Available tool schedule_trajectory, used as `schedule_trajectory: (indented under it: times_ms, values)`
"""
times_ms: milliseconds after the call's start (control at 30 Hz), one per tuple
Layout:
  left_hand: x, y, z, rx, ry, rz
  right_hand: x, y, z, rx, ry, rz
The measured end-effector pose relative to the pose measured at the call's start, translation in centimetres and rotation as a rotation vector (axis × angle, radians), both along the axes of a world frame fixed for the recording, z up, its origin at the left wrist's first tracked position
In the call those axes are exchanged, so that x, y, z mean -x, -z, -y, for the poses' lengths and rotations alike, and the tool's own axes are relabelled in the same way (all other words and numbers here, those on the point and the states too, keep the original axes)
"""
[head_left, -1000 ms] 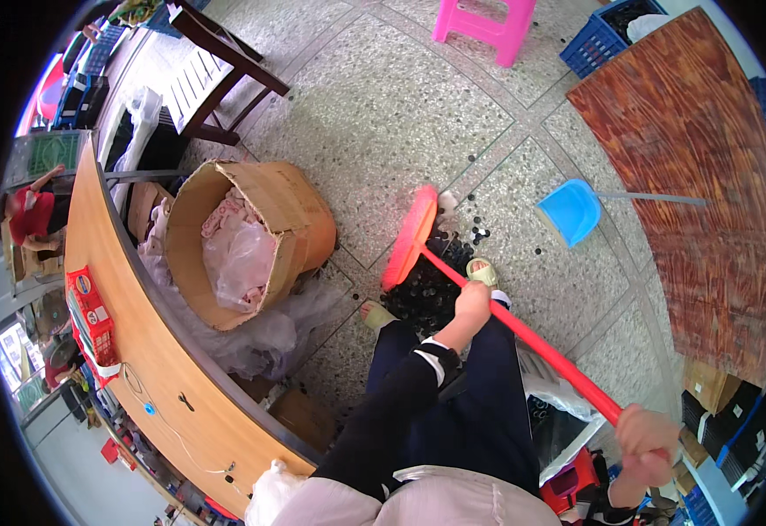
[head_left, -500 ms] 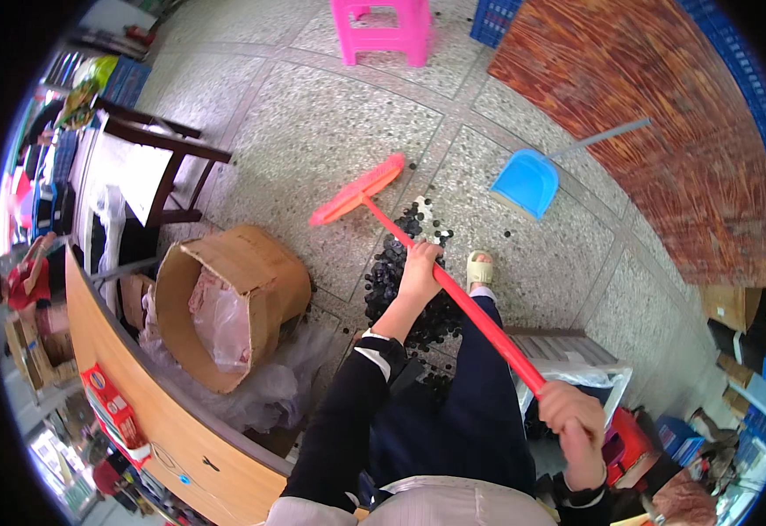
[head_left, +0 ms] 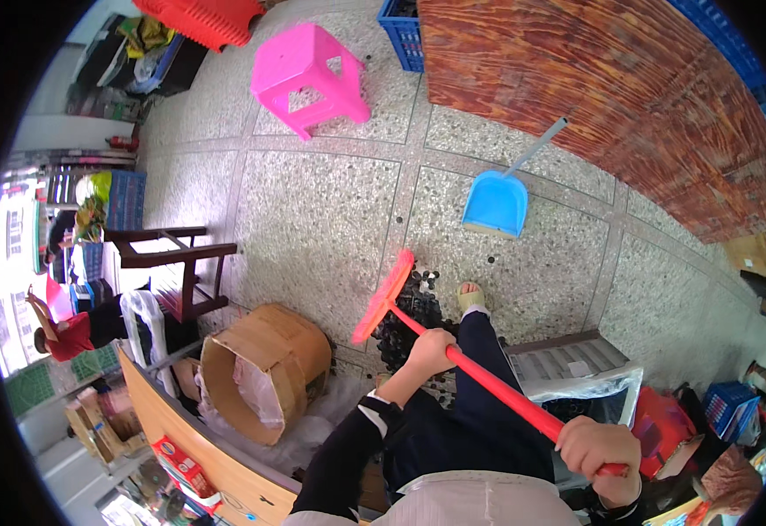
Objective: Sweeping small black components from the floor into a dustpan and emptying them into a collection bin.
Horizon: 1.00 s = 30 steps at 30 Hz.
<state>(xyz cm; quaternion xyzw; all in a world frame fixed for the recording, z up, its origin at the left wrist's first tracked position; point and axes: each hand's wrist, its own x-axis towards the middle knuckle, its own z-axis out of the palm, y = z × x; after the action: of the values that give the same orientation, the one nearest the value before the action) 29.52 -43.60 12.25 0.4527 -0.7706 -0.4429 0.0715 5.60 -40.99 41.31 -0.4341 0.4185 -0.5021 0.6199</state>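
The fingers of the left hand are wrapped tight around the lower part of the red broom handle, pressed together with the knuckles turned up; the right hand clamps the same handle near its upper end, fingers curled shut over it so the tip of the stick barely shows past the fist. Between the two fists the handle runs as a slanted line — low at the left hand, high at the right; both forearms are in dark sleeves.

Below the left hand the handle meets the red broom head, which stands tilted on the speckled stone floor, its bristle edge touching a heap of small dark pieces; a few loose pieces lie scattered just beyond. The person's foot in a pale sandal is planted just beside the heap, on the side away from the broom head.

Farther out, a blue dustpan rests on the floor, well apart from the broom head, its grey stem leaning toward a large wood-grain panel; a pink plastic stool stands beyond it; a round wooden tub lined with clear plastic lies tipped on its side near the person's left leg — next to a wooden counter.
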Motion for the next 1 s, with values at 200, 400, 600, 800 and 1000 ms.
schedule_trajectory:
  times_ms: [200, 400, 600, 800, 1000]
  values:
    - [4.4, -1.5, 8.4, 0.103, 0.0, 0.146, 5.5, 2.6, 0.3, 0.001, 0.201, 0.088]
    - [7.3, 6.0, 11.4, 0.344, -0.35, -0.15, 3.0, 9.9, 2.6, 0.084, 0.28, 0.015]
    - [7.8, 5.0, 5.8, 0.02, -0.102, -0.13, 5.0, 4.2, 3.3, -0.08, 0.134, -0.106]
    - [7.9, 3.2, 1.3, -0.213, 0.109, 0.218, 9.3, 17.4, -2.6, -0.111, -0.186, 0.689]
    - [5.0, -1.5, 4.4, -0.391, -0.036, 0.185, 2.1, -3.8, 5.3, -0.069, -0.03, -0.017]
